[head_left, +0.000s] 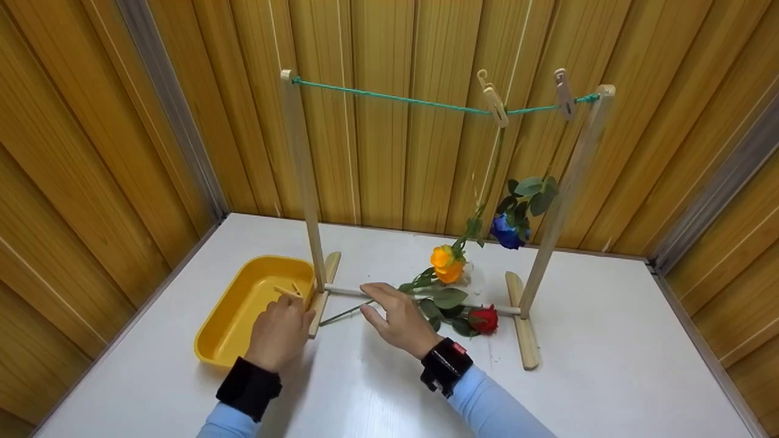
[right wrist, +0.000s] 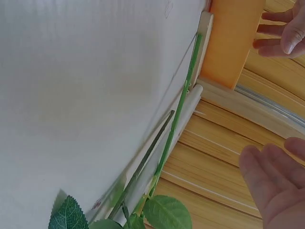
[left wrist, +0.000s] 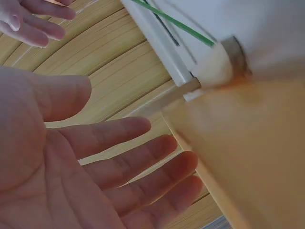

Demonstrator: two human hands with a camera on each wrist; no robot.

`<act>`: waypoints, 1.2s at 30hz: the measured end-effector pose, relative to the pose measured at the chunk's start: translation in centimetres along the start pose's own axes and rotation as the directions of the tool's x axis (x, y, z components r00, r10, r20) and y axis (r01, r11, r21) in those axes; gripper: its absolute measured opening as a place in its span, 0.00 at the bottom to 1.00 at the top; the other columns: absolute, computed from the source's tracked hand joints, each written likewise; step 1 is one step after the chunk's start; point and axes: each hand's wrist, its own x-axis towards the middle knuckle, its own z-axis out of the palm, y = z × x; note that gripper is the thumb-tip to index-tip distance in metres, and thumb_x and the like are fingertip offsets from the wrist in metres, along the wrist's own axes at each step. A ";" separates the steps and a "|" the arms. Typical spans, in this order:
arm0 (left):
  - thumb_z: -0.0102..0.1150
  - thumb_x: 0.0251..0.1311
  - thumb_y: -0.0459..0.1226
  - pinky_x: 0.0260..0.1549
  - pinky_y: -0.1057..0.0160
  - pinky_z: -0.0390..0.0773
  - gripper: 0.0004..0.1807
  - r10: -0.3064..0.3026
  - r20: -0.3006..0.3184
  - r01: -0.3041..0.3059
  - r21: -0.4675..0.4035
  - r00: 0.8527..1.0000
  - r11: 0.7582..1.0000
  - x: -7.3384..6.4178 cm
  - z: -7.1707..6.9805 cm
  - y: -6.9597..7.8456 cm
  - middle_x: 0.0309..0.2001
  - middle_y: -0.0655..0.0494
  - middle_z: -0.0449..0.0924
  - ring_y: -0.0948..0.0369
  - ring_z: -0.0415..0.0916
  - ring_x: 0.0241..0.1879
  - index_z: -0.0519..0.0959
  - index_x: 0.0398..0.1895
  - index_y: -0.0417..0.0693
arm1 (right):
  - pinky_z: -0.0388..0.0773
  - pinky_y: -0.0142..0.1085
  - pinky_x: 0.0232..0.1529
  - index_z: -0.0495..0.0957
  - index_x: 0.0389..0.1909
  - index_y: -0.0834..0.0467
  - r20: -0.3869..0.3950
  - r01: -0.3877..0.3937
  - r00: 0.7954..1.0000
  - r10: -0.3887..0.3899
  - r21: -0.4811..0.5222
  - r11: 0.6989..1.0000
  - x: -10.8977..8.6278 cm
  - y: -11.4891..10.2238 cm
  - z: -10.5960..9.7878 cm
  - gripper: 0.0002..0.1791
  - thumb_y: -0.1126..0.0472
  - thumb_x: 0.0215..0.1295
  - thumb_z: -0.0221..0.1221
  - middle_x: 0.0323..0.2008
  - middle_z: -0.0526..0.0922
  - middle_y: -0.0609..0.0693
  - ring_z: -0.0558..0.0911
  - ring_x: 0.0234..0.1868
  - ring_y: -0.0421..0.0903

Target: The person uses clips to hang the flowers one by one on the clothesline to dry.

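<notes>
My left hand (head_left: 280,331) reaches over the right side of a yellow basin (head_left: 210,331); in the left wrist view its fingers are extended and hold nothing. Just past its fingertips, wooden clothespins (head_left: 288,292) show in the basin. My right hand (head_left: 398,319) hovers over the table with fingers apart and nothing in them, near the stem (head_left: 342,313) of a red rose (head_left: 485,319). That rose lies across the base of a wooden rack. An orange-yellow rose (head_left: 447,267) and a blue rose (head_left: 510,233) hang head down from clothespins (head_left: 496,107) on a green cord (head_left: 389,96).
The rack's left post (head_left: 307,201) stands close beside the basin, its right post (head_left: 566,201) beyond the blue rose. A pale crossbar (head_left: 344,290) joins their wooden feet. Wood-patterned panels (head_left: 383,170) enclose the white table (head_left: 608,340) behind and at the sides.
</notes>
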 end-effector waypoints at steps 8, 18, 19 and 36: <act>0.58 0.71 0.34 0.29 0.54 0.74 0.10 -0.042 0.237 0.039 0.017 0.971 0.999 1.3 -1.4 -2.6 0.29 0.45 0.72 0.52 0.68 0.29 0.83 0.35 0.36 | 0.82 0.42 0.58 0.78 0.61 0.64 0.127 0.021 0.992 -0.025 0.032 0.999 1.0 -0.7 1.2 0.18 0.63 0.75 0.60 0.54 0.84 0.59 0.85 0.55 0.52; 0.58 0.68 0.28 0.32 0.57 0.77 0.06 -0.076 0.519 0.085 0.007 0.852 0.996 2.3 -2.2 -4.7 0.29 0.50 0.77 0.54 0.73 0.29 0.81 0.32 0.40 | 0.79 0.39 0.62 0.79 0.62 0.64 0.217 0.036 0.976 -0.025 -0.045 0.998 2.1 -2.0 2.8 0.19 0.61 0.76 0.58 0.57 0.83 0.58 0.84 0.58 0.52; 0.58 0.68 0.29 0.32 0.56 0.77 0.06 -0.084 0.537 0.089 0.018 0.839 0.996 2.3 -2.2 -4.8 0.29 0.50 0.78 0.53 0.74 0.30 0.81 0.32 0.40 | 0.79 0.38 0.62 0.79 0.62 0.64 0.225 0.037 0.974 -0.025 -0.050 0.998 2.2 -2.2 3.0 0.19 0.61 0.76 0.58 0.57 0.83 0.58 0.84 0.58 0.52; 0.57 0.56 0.22 0.19 0.63 0.73 0.08 -0.185 0.590 0.195 0.046 0.786 0.980 1.8 -1.6 -5.1 0.23 0.49 0.75 0.54 0.75 0.23 0.78 0.26 0.41 | 0.80 0.30 0.55 0.80 0.61 0.61 0.271 0.020 0.963 0.005 -0.090 0.996 2.7 -3.5 4.5 0.18 0.60 0.76 0.57 0.52 0.84 0.54 0.84 0.51 0.45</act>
